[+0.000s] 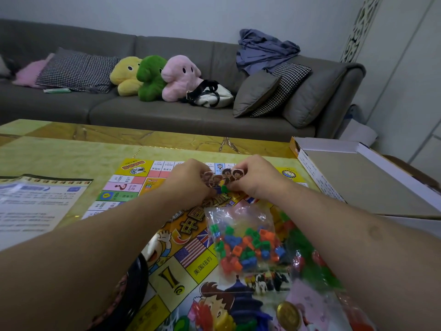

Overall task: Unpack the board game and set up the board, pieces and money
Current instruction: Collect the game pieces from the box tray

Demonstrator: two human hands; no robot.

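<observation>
on the board (191,259), "美国纽约"

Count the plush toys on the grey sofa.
3, side by side in the middle of the grey sofa: yellow plush toy leftmost, green plush toy in the middle, pink plush toy rightmost. Cushions could hide others.

Glossy printed paper game board (167,266); clear crinkled plastic bag (241,225) of small glossy red, green, blue and orange plastic houses (245,249). Printed card figure pieces (223,176). Shiny gold-coloured coin (288,315). Polished yellow-green stone-look bench (71,149). Matt white cardboard box lid (358,177). Fuzzy plush toys (152,77) on matt grey sofa (167,113).
</observation>
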